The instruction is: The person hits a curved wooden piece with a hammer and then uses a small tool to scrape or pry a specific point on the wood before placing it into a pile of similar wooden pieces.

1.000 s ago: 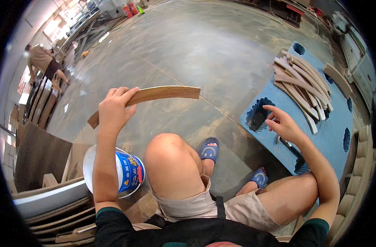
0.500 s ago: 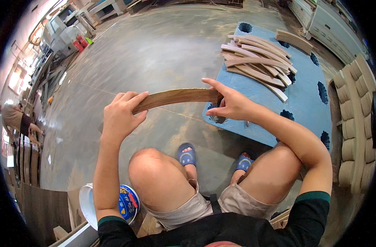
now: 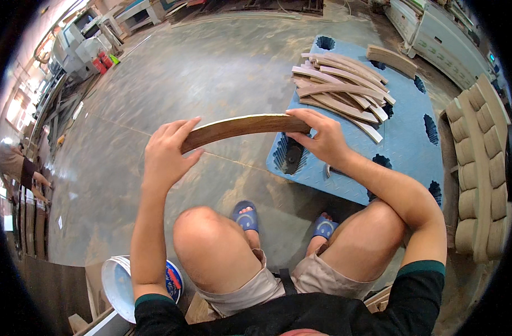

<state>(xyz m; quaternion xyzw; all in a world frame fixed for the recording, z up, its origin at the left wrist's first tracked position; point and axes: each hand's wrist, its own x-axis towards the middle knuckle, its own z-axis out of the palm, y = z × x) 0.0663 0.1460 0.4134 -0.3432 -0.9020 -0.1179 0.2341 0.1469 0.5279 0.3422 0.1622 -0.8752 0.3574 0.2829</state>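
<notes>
A curved wooden strip [image 3: 242, 127], brown on its face with a pale upper edge, is held up level in front of my knees. My left hand [image 3: 167, 148] grips its left end between thumb and fingers. Around the right end, my right hand [image 3: 322, 134] closes with thumb below and fingers above. Beyond the right hand, a pile of similar curved wooden strips [image 3: 345, 89] lies on a blue plastic pallet [image 3: 407, 129] with dark round holes. A block of curved strips [image 3: 391, 60] rests at the pallet's far edge.
A white bucket [image 3: 117, 288] stands by my left forearm. At the right is a stack of curved wood pieces [image 3: 473, 168]. A white metal cabinet [image 3: 435, 36] stands far right. Another person [image 3: 15, 165] bends at the far left. Red fire extinguishers [image 3: 102, 63] stand at the back left.
My right thumb and fingers have closed on the strip's right end, where they stood apart before. The strip has turned a little, showing its pale upper edge more. The view has shifted slightly.
</notes>
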